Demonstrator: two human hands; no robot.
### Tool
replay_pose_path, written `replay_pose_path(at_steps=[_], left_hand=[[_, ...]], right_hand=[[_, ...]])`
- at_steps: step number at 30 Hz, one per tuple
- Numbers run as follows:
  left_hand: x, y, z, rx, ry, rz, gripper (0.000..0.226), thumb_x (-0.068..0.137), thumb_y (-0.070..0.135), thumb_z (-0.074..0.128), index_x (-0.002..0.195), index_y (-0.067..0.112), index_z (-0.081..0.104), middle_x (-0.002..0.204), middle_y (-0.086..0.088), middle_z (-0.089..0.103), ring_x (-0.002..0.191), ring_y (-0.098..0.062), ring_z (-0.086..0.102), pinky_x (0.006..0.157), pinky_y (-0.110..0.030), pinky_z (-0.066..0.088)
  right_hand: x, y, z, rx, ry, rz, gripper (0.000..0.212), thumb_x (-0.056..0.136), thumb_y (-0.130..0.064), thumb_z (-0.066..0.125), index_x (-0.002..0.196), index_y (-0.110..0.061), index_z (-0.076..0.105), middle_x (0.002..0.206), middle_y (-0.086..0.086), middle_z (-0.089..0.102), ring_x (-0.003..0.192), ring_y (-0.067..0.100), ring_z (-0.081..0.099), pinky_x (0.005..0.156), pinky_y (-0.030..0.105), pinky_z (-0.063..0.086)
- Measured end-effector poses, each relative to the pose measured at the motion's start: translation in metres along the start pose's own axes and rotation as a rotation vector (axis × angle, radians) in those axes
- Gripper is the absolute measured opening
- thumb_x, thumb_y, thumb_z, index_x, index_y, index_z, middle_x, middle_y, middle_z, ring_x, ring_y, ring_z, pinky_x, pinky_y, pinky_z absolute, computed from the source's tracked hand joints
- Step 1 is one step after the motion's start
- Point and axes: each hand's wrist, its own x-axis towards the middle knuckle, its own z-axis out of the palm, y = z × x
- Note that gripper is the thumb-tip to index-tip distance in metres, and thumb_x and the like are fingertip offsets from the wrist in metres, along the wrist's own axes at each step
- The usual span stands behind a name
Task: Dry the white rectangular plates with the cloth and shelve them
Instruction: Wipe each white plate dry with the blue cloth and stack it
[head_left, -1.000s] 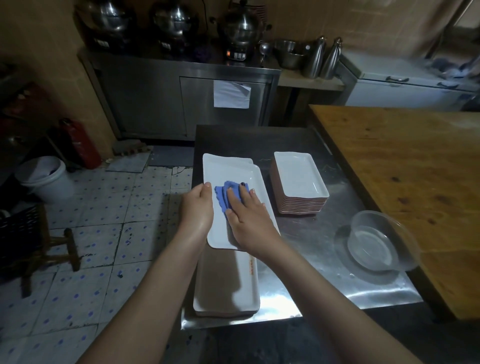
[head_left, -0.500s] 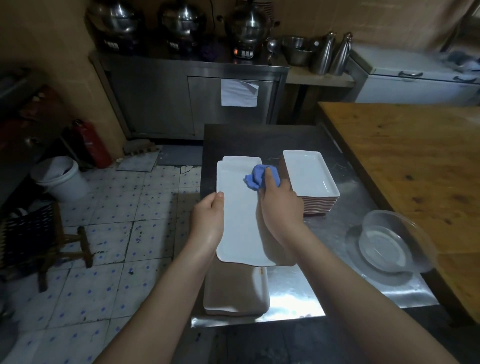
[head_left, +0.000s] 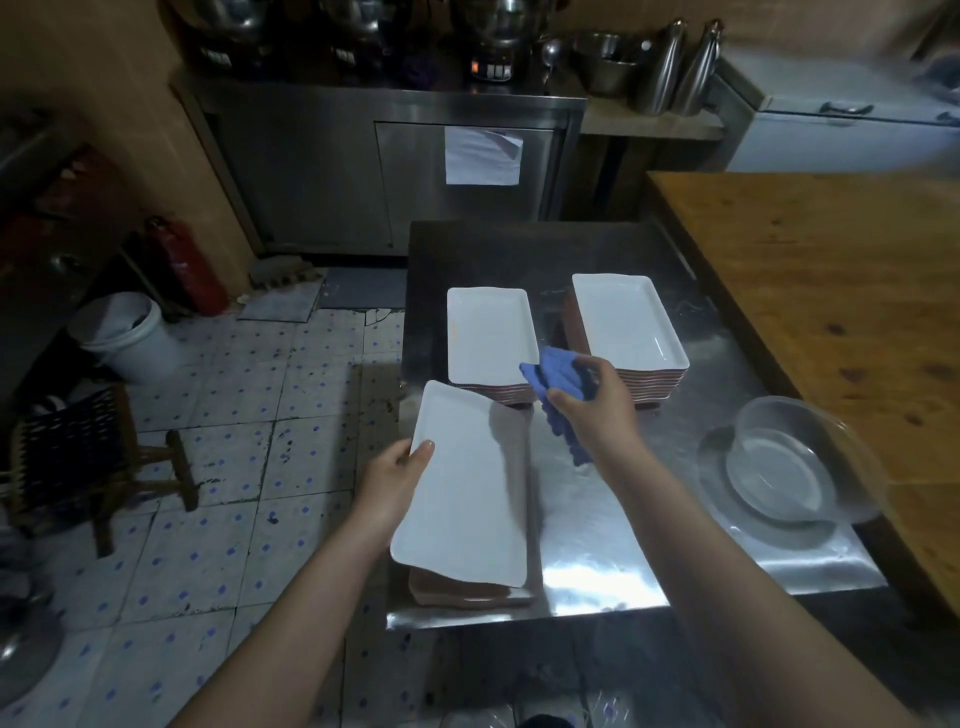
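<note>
My left grip (head_left: 395, 483) pinches the plate (head_left: 467, 493) by its left long edge above the bench (head_left: 597, 545), long axis pointing away toward the stack (head_left: 491, 332) just beyond, my right grip (head_left: 597, 410) clutching the cloth (head_left: 558, 379) alongside.

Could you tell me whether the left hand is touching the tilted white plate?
Touching: head view shows the left hand gripping the plate by its rim.

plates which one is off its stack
The plate the left hand grips by its left edge, held above the near stack; those topping the far-left stack and far-right stack lie flat. The right hand holds the cloth.
</note>
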Motion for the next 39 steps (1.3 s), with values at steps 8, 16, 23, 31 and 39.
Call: replay_pose_path(at_steps=[8, 16, 23, 31, 39], left_hand=[[0.009, -0.036, 0.013, 0.267, 0.147, 0.090, 0.020, 0.093, 0.023, 0.052, 0.085, 0.011, 0.066, 0.079, -0.010, 0.060, 0.071, -0.022, 0.053, 0.058, -0.026, 0.034], [0.020, -0.052, 0.026, 0.417, 0.235, 0.145, 0.026, 0.095, 0.019, 0.051, 0.102, -0.001, 0.067, 0.101, -0.006, 0.041, 0.082, -0.017, 0.045, 0.069, -0.018, 0.030], [0.049, -0.036, 0.032, 0.453, 0.232, 0.132, 0.036, 0.086, 0.010, 0.055, 0.122, 0.013, 0.058, 0.121, -0.008, 0.040, 0.098, -0.017, 0.041, 0.080, -0.017, 0.028], [0.158, 0.039, 0.060, 0.402, 0.293, 0.041, 0.042, 0.090, 0.023, 0.053, 0.128, 0.005, 0.051, 0.129, -0.019, 0.045, 0.114, -0.031, 0.049, 0.095, -0.031, 0.039], [0.230, 0.062, 0.080, 0.351, 0.295, 0.011, 0.039, 0.084, 0.028, 0.065, 0.114, 0.004, 0.057, 0.117, -0.016, 0.055, 0.099, -0.027, 0.056, 0.075, -0.025, 0.039]], right_hand=[[-0.004, 0.010, 0.016, 0.002, -0.053, -0.047, 0.049, 0.088, -0.015, 0.064, 0.133, -0.017, 0.044, 0.118, -0.002, 0.048, 0.077, 0.011, 0.063, 0.040, 0.015, 0.040], [-0.001, 0.009, 0.028, 0.054, -0.054, -0.052, 0.046, 0.087, -0.015, 0.065, 0.129, -0.016, 0.048, 0.090, -0.013, 0.049, 0.056, -0.003, 0.058, 0.036, 0.010, 0.039], [0.030, 0.005, 0.030, 0.106, -0.078, -0.004, 0.045, 0.084, -0.020, 0.069, 0.126, -0.021, 0.053, 0.112, -0.006, 0.050, 0.093, 0.017, 0.061, 0.059, 0.030, 0.056], [0.104, -0.005, 0.040, 0.131, -0.141, -0.010, 0.032, 0.088, -0.023, 0.062, 0.119, -0.022, 0.057, 0.105, -0.012, 0.051, 0.088, -0.002, 0.052, 0.070, 0.008, 0.041], [0.171, -0.010, 0.052, 0.145, -0.193, 0.040, 0.025, 0.091, -0.017, 0.058, 0.115, -0.025, 0.059, 0.100, -0.016, 0.053, 0.096, 0.013, 0.056, 0.087, 0.025, 0.046]])
